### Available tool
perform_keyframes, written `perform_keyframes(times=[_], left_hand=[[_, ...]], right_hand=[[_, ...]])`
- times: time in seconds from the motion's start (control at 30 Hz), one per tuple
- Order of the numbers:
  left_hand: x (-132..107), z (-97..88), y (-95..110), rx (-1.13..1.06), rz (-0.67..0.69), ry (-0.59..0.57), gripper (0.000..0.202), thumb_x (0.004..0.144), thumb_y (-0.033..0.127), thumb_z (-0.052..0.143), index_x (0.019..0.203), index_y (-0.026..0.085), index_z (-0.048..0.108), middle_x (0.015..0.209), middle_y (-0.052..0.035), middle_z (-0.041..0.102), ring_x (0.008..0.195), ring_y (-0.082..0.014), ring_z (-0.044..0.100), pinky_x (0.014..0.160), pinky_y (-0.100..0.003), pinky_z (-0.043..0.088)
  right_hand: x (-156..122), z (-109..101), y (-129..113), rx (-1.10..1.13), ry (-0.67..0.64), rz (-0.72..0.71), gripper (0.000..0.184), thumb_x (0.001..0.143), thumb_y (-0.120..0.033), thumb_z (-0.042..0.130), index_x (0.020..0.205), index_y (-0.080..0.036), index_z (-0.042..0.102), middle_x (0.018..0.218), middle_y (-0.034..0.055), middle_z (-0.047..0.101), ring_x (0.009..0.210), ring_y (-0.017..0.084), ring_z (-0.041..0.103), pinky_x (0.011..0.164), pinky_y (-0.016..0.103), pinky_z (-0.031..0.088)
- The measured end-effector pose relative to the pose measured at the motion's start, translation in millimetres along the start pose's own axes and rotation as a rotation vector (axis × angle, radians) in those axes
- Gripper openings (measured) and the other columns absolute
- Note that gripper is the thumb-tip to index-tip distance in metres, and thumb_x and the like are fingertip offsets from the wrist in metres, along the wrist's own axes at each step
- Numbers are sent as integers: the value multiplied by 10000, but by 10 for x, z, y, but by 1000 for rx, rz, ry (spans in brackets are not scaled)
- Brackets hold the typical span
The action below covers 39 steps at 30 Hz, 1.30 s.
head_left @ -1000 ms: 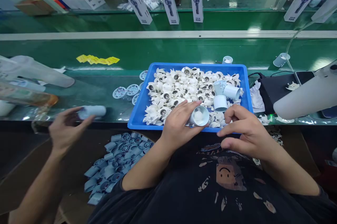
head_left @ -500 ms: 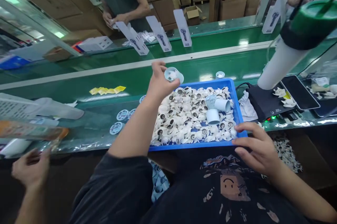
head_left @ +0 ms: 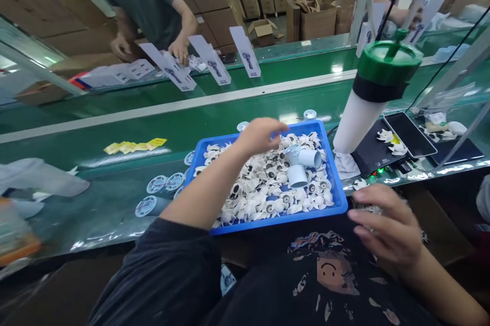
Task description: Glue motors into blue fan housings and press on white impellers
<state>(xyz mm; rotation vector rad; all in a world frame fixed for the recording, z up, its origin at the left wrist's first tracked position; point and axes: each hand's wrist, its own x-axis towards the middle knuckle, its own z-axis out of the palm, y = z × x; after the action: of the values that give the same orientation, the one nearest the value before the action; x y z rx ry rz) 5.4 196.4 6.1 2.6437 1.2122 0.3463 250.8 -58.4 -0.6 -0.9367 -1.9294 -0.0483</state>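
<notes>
My left hand reaches over the far rim of a blue tray, fingers stretched out and holding nothing. A small light-blue cup stands on the green belt just beyond it. The tray is full of white fan impellers, and three light-blue cylinders lie on top of them near my left hand. My right hand hovers below the tray's near right corner, above my lap. Its fingers are spread and empty, and it touches nothing.
A white tube with a green cap hangs right of the tray over a black device and a phone. Round blue grilles and yellow labels lie left. Across the belt, a person handles white boxes.
My left hand has come down from above the belt to the tray's far rim and no longer holds the cup. My right hand has left the tray's edge. The co-worker's hand at left is gone.
</notes>
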Motion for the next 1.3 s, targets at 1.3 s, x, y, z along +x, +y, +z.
perform_keyframes(times=[1.3], left_hand=[[-1450, 157, 897, -630, 140, 107, 534, 753, 452, 756, 1201, 245, 553, 1174, -89, 686, 1076, -272, 660, 941, -421, 516]], right_hand=[[1015, -38, 148, 864, 196, 667, 658, 500, -522, 931, 1059, -293, 669, 857, 52, 621, 674, 231, 650, 619, 409, 595]])
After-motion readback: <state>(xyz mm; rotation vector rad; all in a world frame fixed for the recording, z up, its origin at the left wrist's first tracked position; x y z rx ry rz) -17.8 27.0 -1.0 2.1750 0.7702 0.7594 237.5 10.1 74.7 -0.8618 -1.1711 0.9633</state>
